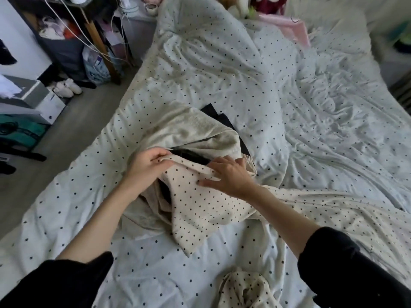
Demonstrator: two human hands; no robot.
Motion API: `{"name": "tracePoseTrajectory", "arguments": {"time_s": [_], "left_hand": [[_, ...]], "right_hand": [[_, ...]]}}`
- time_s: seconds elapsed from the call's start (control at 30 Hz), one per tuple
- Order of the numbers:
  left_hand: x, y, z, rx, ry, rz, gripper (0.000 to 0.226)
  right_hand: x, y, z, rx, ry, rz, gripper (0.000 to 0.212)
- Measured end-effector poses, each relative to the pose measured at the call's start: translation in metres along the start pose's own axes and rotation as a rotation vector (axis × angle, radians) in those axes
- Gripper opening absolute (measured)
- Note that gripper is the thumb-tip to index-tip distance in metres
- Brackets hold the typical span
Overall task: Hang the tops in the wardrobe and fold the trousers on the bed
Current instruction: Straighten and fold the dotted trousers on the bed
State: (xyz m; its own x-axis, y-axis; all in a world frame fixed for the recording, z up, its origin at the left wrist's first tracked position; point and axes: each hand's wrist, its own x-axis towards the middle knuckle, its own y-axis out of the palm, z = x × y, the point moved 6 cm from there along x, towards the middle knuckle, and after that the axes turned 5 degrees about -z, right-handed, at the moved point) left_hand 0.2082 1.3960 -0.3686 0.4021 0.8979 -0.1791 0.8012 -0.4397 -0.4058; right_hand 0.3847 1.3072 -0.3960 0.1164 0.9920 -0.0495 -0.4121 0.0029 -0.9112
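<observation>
The left hand (146,167) pinches the edge of a cream dotted garment (200,210); the right hand (229,176) presses on it with fingers spread flat. It lies in a heap over grey and black clothes near the bed's (289,107) near left edge. Nothing looks folded or hung yet. Beyond the rumpled dotted duvet are floor, shoes (66,86) and cluttered shelves.

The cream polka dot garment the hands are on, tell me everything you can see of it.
The cream polka dot garment is soft, thin-looking fabric with small dark dots, crumpled over a beige garment and something black on the bed. The left hand pinches its upper edge; the right hand presses on it. It trails off to the right.
</observation>
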Motion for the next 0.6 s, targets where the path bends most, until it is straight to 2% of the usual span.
{"name": "tracePoseTrajectory", "arguments": {"time_s": [0.07,0.13,0.2,0.27,0.4,0.5,0.6], "left_hand": [[0.015,-0.008,-0.024,0.000,0.054,0.015,0.019],[0.035,-0.014,-0.042,0.069,0.095,-0.015,0.013],[0.060,-0.017,-0.059,0.164,0.168,-0.074,0.008],[0.083,-0.017,-0.064,0.257,0.204,-0.160,0.012],[0.102,-0.007,-0.032,0.389,0.102,-0.224,0.048],[0.082,0.006,0.008,0.396,0.088,-0.217,0.050],[0.053,0.019,0.043,0.380,-0.017,-0.188,0.050]], "right_hand": [[0.012,-0.022,0.003,0.108,0.030,-0.185,0.026],[0.027,-0.039,-0.006,0.166,0.123,-0.239,0.016],[0.049,-0.054,-0.014,0.133,0.179,-0.247,0.026],[0.068,-0.061,-0.020,0.011,0.194,-0.237,0.020],[0.066,-0.056,-0.029,-0.038,0.250,-0.217,0.048],[0.024,-0.033,-0.030,-0.023,0.248,-0.239,0.046],[-0.028,-0.002,-0.032,0.021,0.286,-0.259,0.040]]}}
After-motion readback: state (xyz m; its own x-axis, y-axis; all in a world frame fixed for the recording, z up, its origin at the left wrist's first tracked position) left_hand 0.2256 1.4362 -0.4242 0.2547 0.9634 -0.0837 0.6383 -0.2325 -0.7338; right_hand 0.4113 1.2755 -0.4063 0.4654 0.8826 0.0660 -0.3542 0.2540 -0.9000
